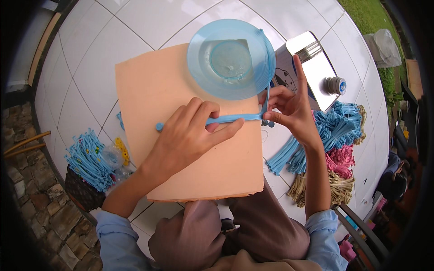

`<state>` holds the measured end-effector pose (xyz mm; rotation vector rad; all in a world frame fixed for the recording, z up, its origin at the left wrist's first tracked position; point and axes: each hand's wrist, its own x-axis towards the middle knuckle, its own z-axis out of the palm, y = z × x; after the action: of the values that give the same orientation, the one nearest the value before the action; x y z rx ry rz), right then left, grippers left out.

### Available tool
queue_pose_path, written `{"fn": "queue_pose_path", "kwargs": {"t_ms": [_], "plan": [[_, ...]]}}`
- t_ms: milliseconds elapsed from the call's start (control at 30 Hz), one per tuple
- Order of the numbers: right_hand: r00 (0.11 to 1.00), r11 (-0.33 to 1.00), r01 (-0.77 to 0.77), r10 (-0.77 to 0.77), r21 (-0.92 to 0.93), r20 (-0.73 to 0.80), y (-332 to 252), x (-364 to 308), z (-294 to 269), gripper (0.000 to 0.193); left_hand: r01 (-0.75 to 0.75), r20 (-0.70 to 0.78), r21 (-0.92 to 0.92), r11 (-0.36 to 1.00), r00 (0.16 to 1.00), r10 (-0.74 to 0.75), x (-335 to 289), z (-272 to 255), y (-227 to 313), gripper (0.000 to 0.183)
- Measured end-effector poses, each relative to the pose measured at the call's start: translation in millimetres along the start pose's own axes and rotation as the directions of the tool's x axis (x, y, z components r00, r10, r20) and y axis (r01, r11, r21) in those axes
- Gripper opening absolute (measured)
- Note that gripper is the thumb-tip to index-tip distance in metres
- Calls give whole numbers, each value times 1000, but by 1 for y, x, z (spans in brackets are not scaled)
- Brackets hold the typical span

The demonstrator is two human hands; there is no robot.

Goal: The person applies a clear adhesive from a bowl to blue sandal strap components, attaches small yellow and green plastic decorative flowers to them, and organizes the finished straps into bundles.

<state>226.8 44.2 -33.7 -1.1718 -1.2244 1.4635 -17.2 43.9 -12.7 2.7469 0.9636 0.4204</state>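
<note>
A peach-coloured board [181, 72] lies in front of me, across my knees at its near edge. Over its lower middle runs a flat blue strip [233, 118]. My left hand [183, 131] closes on that strip, thumb stretched along it; a small round blue end [159, 127] pokes out left of the hand. At the board's right edge, the thumb and bent fingers of my right hand [289, 106] pinch the strip, index finger pointing up. From there the strip rises to a translucent blue reel [203, 63] at the far side of the board.
Right of the board stands a metal tin [312, 67] with a screw cap [335, 86]. Bundles of blue strips [334, 124], pink strips [340, 160] and beige strips [339, 185] lie nearer. Blue strips [90, 160] and yellow pieces [121, 151] sit on the left tiles.
</note>
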Motion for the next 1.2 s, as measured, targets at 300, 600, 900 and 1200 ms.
{"fn": "queue_pose_path", "kwargs": {"t_ms": [300,600,900,1200], "plan": [[1000,1000,-22,22,16,-3,2,0,0,115,36,40,-152,988,999,-31,1,-3,-2,49],[999,999,-24,23,-29,-36,-2,-7,4,105,-29,-13,-117,993,1000,27,1,-3,-4,41],[884,257,310,-433,-915,178,-39,13,26,36,-16,-107,-105,994,994,4,0,0,-3,42],[888,96,315,-381,-944,257,-37,17,34,24,-47,-103,-119,992,994,34,-2,3,-7,42]]}}
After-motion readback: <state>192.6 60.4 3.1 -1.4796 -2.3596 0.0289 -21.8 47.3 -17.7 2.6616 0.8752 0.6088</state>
